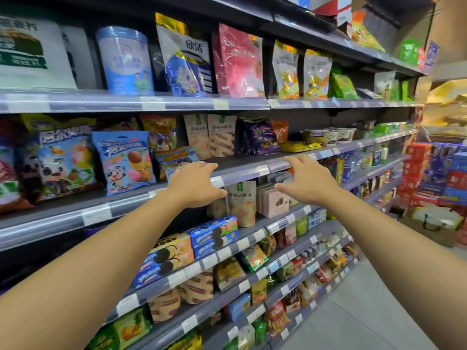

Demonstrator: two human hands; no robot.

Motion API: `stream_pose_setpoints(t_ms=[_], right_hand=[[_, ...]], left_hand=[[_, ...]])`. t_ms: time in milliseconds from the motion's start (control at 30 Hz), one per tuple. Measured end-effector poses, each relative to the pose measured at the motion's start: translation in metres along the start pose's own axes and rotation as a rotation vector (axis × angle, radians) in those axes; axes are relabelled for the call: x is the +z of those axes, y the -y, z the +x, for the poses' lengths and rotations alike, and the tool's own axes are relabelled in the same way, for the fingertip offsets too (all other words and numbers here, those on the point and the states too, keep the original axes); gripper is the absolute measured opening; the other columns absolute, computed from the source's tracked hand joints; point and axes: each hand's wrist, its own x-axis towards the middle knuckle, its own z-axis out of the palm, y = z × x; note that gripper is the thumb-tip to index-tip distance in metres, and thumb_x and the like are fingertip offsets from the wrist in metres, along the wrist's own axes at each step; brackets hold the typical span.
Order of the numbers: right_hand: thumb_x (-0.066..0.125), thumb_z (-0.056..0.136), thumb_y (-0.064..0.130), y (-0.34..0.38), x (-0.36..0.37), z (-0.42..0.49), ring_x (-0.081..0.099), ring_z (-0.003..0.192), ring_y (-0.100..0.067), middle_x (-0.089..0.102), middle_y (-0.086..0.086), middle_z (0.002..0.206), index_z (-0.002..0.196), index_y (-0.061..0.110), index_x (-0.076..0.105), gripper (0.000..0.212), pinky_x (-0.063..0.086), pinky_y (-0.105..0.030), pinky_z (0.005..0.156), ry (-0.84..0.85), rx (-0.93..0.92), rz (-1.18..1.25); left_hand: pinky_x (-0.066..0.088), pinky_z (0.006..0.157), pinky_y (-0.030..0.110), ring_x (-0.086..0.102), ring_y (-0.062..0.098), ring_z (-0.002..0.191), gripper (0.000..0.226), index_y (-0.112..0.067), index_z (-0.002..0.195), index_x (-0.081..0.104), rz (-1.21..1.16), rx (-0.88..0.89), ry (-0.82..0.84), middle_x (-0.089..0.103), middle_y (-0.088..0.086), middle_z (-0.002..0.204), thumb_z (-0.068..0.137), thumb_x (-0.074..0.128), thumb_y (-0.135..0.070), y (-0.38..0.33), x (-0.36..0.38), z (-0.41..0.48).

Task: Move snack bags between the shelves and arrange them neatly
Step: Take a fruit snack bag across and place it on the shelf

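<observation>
Below the shelf rail, a beige snack bag with green label and pinkish slices stands upright. Our left hand and right hand flank it, fingers spread, holding nothing; left thumb near its top corner.

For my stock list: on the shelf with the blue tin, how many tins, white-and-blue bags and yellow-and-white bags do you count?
Blue tin: 1
White-and-blue bag: 1
Yellow-and-white bags: 2
Total: 4
</observation>
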Motion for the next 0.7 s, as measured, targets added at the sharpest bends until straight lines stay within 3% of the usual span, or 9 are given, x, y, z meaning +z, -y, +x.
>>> stream_pose_setpoints(t_ms=[333,700], right_hand=[[0.054,0.082,0.064,-0.052,0.064,0.027,0.031,0.140,-0.029,0.028,-0.007,0.154,0.150,0.025,0.024,0.085,0.034,-0.046,0.111,0.070,0.002,0.011],[0.056,0.084,0.062,-0.093,0.202,0.099,0.032,0.139,-0.033,0.027,-0.009,0.155,0.151,0.024,0.022,0.085,0.035,-0.047,0.110,0.295,-0.039,0.064]], left_hand=[[0.032,0.112,0.044,0.026,0.023,0.144,0.087,-0.028,0.152,0.025,-0.051,0.060,0.105,0.027,0.001,0.158,0.079,0.057,-0.064,-0.056,0.093,0.050],[0.032,0.111,0.041,0.024,0.024,0.145,0.087,-0.024,0.153,0.023,-0.192,-0.142,0.250,0.026,0.002,0.158,0.081,0.061,-0.056,-0.044,0.220,0.136]])
